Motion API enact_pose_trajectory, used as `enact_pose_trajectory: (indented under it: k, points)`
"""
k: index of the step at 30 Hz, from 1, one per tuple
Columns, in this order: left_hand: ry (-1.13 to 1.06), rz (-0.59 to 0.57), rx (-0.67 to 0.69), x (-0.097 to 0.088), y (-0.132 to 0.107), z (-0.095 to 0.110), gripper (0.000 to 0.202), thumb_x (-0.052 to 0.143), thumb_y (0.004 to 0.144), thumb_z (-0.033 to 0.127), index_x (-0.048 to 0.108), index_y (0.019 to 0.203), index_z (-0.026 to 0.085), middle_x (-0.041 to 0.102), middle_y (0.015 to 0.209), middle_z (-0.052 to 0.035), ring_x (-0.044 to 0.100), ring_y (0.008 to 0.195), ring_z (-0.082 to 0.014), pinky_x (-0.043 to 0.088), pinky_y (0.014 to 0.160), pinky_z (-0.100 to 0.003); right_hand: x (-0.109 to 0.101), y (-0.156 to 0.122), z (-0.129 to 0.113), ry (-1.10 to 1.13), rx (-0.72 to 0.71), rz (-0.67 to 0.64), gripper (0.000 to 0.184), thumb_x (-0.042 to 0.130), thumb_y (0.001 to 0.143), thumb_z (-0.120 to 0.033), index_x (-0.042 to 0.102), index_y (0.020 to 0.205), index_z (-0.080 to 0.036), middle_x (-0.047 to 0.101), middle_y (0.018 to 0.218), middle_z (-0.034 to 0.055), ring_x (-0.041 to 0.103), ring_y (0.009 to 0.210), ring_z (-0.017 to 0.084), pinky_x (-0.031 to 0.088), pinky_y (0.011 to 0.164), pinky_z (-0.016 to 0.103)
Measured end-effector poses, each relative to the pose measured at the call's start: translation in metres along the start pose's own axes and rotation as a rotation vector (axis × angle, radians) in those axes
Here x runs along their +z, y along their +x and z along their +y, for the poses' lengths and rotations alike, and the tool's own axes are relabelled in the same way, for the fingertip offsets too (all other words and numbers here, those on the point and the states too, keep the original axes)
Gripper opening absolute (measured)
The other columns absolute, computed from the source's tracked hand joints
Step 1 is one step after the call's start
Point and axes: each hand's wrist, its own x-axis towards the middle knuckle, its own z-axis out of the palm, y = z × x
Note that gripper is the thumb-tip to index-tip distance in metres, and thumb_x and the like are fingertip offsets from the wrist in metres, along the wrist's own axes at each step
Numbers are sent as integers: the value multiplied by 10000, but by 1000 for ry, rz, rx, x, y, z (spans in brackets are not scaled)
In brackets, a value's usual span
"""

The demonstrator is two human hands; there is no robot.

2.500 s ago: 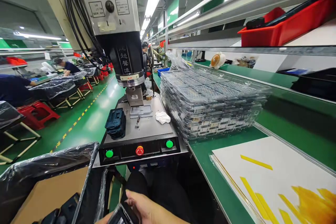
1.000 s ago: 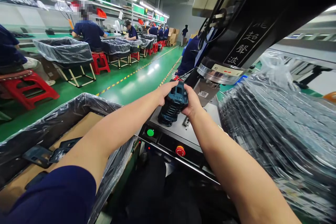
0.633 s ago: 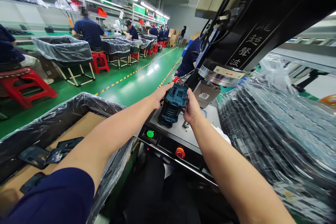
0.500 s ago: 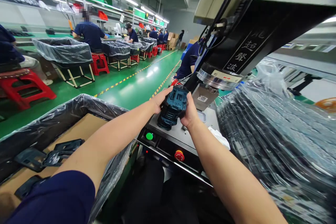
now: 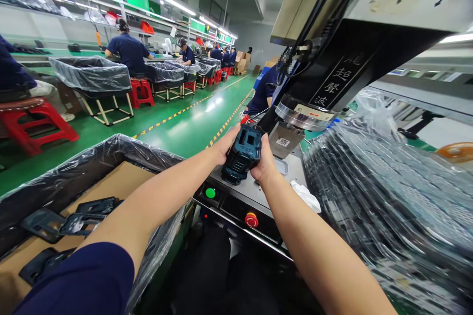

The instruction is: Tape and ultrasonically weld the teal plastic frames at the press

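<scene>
Two hands grip one stack of dark plastic parts [image 5: 242, 155] from opposite sides: the left hand [image 5: 224, 147] on its left flank, the right hand [image 5: 264, 160] on its right, fingers mostly hidden behind it. Pressing from both sides probably keeps the layers lined up. The stack sits at the near left of the machine's metal base [image 5: 295, 170], its lower end appearing to rest there; the layers lie too tight to count.

Farther right, one metal block [image 5: 283, 140] hangs under the machine head [image 5: 343, 74], above one pale shallow holder [image 5: 281, 166], presumably set there so the two line up. One white cloth [image 5: 306, 198] lies right of the right wrist. On the near front panel, one green button [image 5: 210, 193] and one red stop knob [image 5: 252, 220] show, likely placed for easy reach.

At left, one film-lined bin [image 5: 74, 174] holds cardboard [image 5: 123, 182] and at least four loose dark frames [image 5: 42, 224]; the sleeve may hide more. The film may guard against scratches. At right, one tall pile of clear trays [image 5: 373, 197] leans in view, probably nested to save room; its layers blur together.
</scene>
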Motion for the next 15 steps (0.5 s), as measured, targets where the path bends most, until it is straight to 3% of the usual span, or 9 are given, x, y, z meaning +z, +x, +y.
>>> enact_pose_trajectory:
  k: [3, 6, 11, 13, 15]
  points:
    - [14, 47, 119, 3, -12, -7, 589, 522, 795, 722, 703, 906, 173, 740, 811, -75, 671, 837, -231, 481, 842, -345, -4, 0, 0, -41, -8, 8, 608, 408, 844, -749, 652, 990, -211, 714, 809, 45, 667, 855, 215, 539, 831, 387]
    - [30, 174, 285, 3, -29, -19, 482, 615, 786, 645, 698, 941, 197, 741, 919, -50, 643, 973, -222, 446, 905, -310, -9, 1, -2, -80, -31, 54, 616, 428, 819, -770, 653, 957, -213, 707, 819, 52, 650, 903, 219, 528, 836, 392]
    - [146, 494, 477, -11, -61, -27, 423, 696, 755, 551, 667, 1011, 214, 674, 1153, -44, 576, 1129, -205, 438, 890, -277, -22, -6, -7, -119, -87, 339, 533, 583, 742, -720, 618, 952, -231, 674, 937, 56, 594, 1036, 218, 481, 899, 410]
    - [203, 567, 543, -20, -80, -25, 429, 682, 759, 552, 656, 998, 196, 659, 1151, -61, 595, 1084, -199, 454, 838, -273, -30, -16, -3, -110, -188, 455, 467, 604, 751, -656, 614, 944, -231, 657, 1000, 50, 576, 1064, 204, 455, 939, 390]
    - [223, 603, 622, -29, -105, -20, 418, 671, 757, 555, 647, 953, 186, 668, 1062, -60, 629, 979, -182, 469, 774, -266, -41, -31, 10, -112, -377, 506, 386, 586, 784, -572, 614, 945, -222, 644, 1041, 39, 567, 1061, 185, 432, 968, 361]
